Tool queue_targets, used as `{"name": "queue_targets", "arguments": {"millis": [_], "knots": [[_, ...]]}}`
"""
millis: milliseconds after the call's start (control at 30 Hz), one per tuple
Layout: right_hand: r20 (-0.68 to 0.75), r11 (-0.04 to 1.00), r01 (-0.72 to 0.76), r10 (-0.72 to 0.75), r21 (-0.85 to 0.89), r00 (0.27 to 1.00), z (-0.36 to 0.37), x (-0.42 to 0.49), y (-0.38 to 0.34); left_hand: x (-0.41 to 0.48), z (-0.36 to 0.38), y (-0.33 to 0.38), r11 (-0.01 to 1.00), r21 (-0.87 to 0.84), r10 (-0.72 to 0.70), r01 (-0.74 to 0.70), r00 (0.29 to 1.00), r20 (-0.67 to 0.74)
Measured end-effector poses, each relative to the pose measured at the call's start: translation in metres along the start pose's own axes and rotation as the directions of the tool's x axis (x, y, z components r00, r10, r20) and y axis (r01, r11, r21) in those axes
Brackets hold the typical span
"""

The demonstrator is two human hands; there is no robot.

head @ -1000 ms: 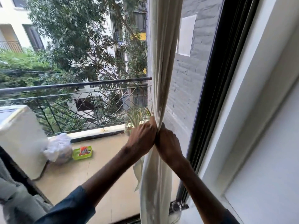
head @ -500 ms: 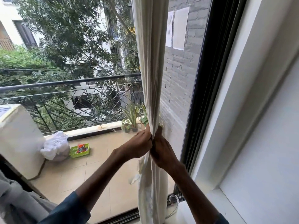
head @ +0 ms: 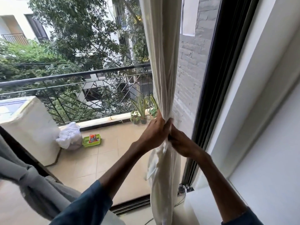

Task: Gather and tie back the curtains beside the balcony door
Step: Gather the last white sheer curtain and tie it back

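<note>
Head view: left hand [head: 155,133] and right hand [head: 181,142] pinch gathered curtain [head: 163,62].

The curtain [head: 162,62] is showing plain cream, unpatterned. The door frame [head: 214,78] is showing black; the brick wall [head: 188,82], grey. The railing [head: 81,75] is presenting black diagonal latticework. The basket [head: 88,144] is showing bright green; the floor tiles [head: 90,163], beige.

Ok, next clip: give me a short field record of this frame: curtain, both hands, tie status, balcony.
curtain: cream curtain, gathered into one narrow bundle beside the black door frame
left hand: grips the bundle from its left side
right hand: grips it from the right, close against the left hand
tie: none clearly visible; fabric bunched between the hands
other curtain: grey curtain at lower left, untouched
balcony: green basket, potted plants, railing
</note>
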State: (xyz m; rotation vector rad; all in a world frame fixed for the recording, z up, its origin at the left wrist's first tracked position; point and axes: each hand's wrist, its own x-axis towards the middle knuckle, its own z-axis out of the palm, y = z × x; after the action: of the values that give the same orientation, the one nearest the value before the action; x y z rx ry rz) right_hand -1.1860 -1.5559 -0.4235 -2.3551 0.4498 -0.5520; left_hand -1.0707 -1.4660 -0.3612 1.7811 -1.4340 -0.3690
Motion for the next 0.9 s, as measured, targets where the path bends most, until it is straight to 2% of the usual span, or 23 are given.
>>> {"name": "queue_targets", "arguments": {"millis": [33, 100, 167, 233, 267, 300, 367, 433, 533, 600, 700, 800, 900], "knots": [[0.005, 0.999, -0.014, 0.013, 0.032, 1.0, -0.001, -0.001, 0.003, 0.0, 0.002, 0.001, 0.999, 0.025, 0.035, -0.034, 0.998, -0.047], [-0.07, 0.991, -0.055, 0.064, 0.121, 0.995, 0.001, -0.007, 0.012, 0.001, 0.005, -0.002, 0.997, 0.069, 0.046, -0.038, 0.992, -0.118], [-0.248, 0.993, -0.051, 0.077, 0.11, 0.966, 0.005, -0.016, 0.013, 0.003, 0.008, -0.007, 0.994, 0.112, 0.006, 0.013, 0.985, -0.17], [-0.467, 0.997, 0.0, 0.039, 0.082, 0.883, 0.01, -0.027, 0.01, 0.005, 0.012, -0.01, 0.983, 0.177, 0.001, 0.037, 0.977, -0.214], [-0.534, 0.993, 0.0, 0.064, 0.119, 0.843, 0.012, -0.034, 0.006, 0.005, 0.014, -0.011, 0.977, 0.209, -0.002, 0.052, 0.973, -0.232], [-0.55, 0.985, -0.023, 0.115, 0.172, 0.827, 0.016, -0.039, -0.001, 0.005, 0.015, -0.01, 0.972, 0.224, -0.016, 0.072, 0.969, -0.246], [-0.47, 0.96, -0.093, 0.213, 0.265, 0.857, 0.03, -0.046, -0.006, 0.005, 0.019, -0.009, 0.964, 0.24, -0.047, 0.112, 0.964, -0.26], [-0.39, 0.954, -0.14, 0.239, 0.266, 0.889, 0.046, -0.052, -0.009, 0.004, 0.024, -0.004, 0.95, 0.267, -0.088, 0.161, 0.96, -0.267], [-0.371, 0.954, -0.2, 0.273, 0.223, 0.888, 0.066, -0.056, -0.004, -0.001, 0.032, 0.009, 0.953, 0.217, -0.141, 0.213, 0.942, -0.303], [-0.413, 0.956, -0.228, 0.286, 0.185, 0.865, 0.074, -0.058, 0.002, -0.007, 0.037, 0.017, 0.955, 0.182, -0.173, 0.236, 0.935, -0.309], [-0.534, 0.943, -0.214, 0.321, 0.254, 0.782, 0.081, -0.063, 0.012, -0.015, 0.044, 0.022, 0.957, 0.146, -0.194, 0.253, 0.924, -0.328], [-0.625, 0.956, -0.181, 0.289, 0.232, 0.725, 0.082, -0.07, 0.016, -0.022, 0.046, 0.026, 0.958, 0.125, -0.195, 0.257, 0.908, -0.37], [-0.59, 0.943, -0.183, 0.317, 0.277, 0.743, 0.079, -0.077, 0.009, -0.026, 0.046, 0.026, 0.964, 0.094, -0.193, 0.247, 0.901, -0.387]]}}
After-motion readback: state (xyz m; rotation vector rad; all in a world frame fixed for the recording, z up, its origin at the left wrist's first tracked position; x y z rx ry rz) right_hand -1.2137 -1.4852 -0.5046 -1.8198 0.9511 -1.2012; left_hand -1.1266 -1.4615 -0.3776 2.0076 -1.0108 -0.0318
